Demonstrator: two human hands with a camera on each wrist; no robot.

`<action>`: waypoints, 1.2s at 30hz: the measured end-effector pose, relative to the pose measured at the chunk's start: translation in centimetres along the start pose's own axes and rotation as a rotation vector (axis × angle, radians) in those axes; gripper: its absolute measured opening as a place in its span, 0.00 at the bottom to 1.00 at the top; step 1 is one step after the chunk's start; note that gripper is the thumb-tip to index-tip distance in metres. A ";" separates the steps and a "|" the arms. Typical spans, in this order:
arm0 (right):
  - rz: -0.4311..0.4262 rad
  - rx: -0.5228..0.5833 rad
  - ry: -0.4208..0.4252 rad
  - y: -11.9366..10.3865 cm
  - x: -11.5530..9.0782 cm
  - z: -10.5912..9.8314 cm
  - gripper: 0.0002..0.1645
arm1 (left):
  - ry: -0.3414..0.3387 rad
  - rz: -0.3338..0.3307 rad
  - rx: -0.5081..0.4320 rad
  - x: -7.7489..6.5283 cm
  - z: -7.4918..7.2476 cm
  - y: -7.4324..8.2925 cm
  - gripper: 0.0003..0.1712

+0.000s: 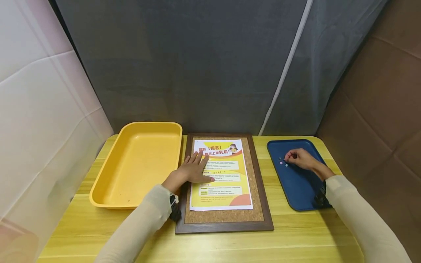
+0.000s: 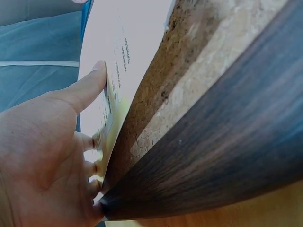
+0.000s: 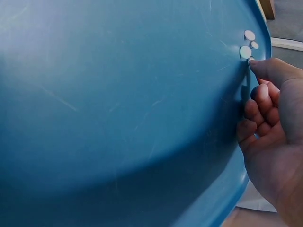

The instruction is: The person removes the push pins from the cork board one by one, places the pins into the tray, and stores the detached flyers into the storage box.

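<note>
My left hand (image 1: 194, 171) lies with spread, straight fingers on the left side of a printed yellow-and-white poster (image 1: 227, 201). The poster rests on a cork board (image 1: 258, 175) with a dark wooden frame; in the left wrist view its near edge curves up off the cork (image 2: 189, 71). Over the far part of a blue tray (image 1: 296, 190), my right hand (image 1: 300, 159) has its thumb and index finger together. At the thumb tip is a small whitish piece (image 3: 251, 60), apparently a thumbtack, partly hidden. Several round thumbtacks (image 3: 245, 52) lie beside those fingertips.
A deep yellow tray (image 1: 144, 164) stands left of the board, close to its frame. Everything is on a wooden table (image 1: 230, 246). A dark grey curtain (image 1: 181, 73) hangs behind, with a pale cloth (image 1: 49, 109) at left and a brown one (image 1: 378, 109) at right.
</note>
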State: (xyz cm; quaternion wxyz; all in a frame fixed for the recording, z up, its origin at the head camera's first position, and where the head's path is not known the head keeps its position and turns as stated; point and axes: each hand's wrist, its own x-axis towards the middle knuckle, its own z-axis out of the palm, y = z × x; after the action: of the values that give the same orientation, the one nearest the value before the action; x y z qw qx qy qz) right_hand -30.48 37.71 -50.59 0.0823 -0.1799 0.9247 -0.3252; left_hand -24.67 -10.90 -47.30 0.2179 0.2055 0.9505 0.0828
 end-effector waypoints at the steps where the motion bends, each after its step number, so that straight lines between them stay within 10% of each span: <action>1: 0.008 -0.002 0.006 0.0 0.0 0.0 0.04 | -0.001 0.001 -0.002 0.0 0.0 0.0 0.61; 22: 0.096 -0.072 0.241 -3.5 -0.6 0.8 0.16 | 0.100 0.047 -0.058 -0.3 0.0 0.1 0.58; 36: 0.026 -0.037 0.189 -9.0 0.2 3.7 0.30 | 0.306 -0.070 -0.218 -1.6 -0.5 1.1 0.53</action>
State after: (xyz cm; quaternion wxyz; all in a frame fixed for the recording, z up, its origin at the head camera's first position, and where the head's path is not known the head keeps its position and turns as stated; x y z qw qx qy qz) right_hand -27.20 28.98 -47.79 -0.0043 -0.1380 0.9364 -0.3226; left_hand -23.13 -10.60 -45.99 0.0948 0.1323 0.9645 0.2078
